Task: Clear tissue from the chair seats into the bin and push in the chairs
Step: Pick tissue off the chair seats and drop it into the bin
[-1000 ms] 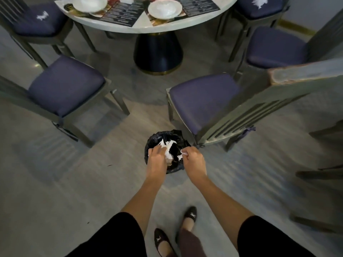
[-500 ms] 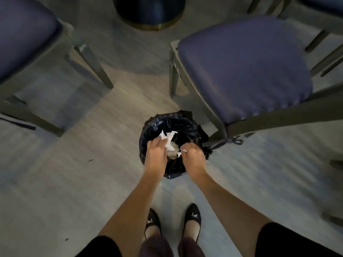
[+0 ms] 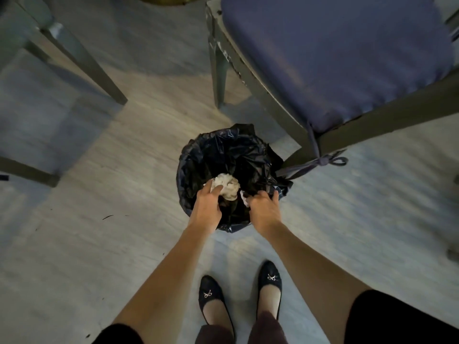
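- The left hand (image 3: 206,207) curls its fingers onto a crumpled white tissue wad (image 3: 227,186) and pinches its near edge; the wad sits inside the mouth of the bin, above the liner's folds
- The right hand (image 3: 264,209) pinches a small white tissue scrap (image 3: 244,200) between thumb and fingertips, over the opening too, just beside the wad but apart from it
- The step in hand looks like the drop: both hands should spread wide while they are low over the middle of the opening, because paper this light can cling to skin or drift past the rim; the scrap may need a flick or a rub of the thumb to come free
- The tissue is thin, soft and deeply creased, bunched into an irregular lump that crushes easily
- The small round bin lined with a glossy black plastic bag (image 3: 223,150) has a slack, wrinkled liner folded over its rim, with a loose flap sticking out on the right; a dragged wrist could pull it inward
- Just beside the bin stands a grey-green wooden chair (image 3: 248,78) with chipped paint along its rail and a smooth blue padded cushion (image 3: 335,58), tied at the corner with a thin fabric bow (image 3: 323,161)
- Pushing this chair in appears not yet done, and the bin is close to its corner leg
- The pale grey wood-grain floor (image 3: 99,244) looks smooth, so the chair legs should slide
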`<move>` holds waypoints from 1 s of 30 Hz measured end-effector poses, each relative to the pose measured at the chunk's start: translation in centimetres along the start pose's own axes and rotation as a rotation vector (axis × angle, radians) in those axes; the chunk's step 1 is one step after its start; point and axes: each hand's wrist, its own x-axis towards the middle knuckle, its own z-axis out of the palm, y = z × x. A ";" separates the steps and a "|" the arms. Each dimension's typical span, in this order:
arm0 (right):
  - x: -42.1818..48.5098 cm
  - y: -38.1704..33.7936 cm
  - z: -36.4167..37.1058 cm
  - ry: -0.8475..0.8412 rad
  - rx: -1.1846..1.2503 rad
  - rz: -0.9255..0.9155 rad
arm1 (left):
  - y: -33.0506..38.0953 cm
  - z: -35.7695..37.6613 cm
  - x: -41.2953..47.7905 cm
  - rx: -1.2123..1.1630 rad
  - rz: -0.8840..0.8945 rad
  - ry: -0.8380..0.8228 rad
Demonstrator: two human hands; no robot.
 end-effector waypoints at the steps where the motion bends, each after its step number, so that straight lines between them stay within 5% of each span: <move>1: -0.5 0.1 -0.6 -0.017 0.002 -0.009 | 0.3 -0.5 -0.5 0.003 -0.009 0.000; 13: -9.6 -6.6 -15.2 0.247 0.313 -0.150 | 4.6 -15.5 -9.0 0.114 -0.045 0.213; 19: -14.9 -12.7 -25.1 0.328 0.282 -0.286 | 6.8 -26.5 -15.1 0.063 -0.167 0.389; 30: -20.5 -31.5 -30.3 0.387 0.224 -0.582 | -2.7 -40.4 -25.8 0.050 -0.258 0.567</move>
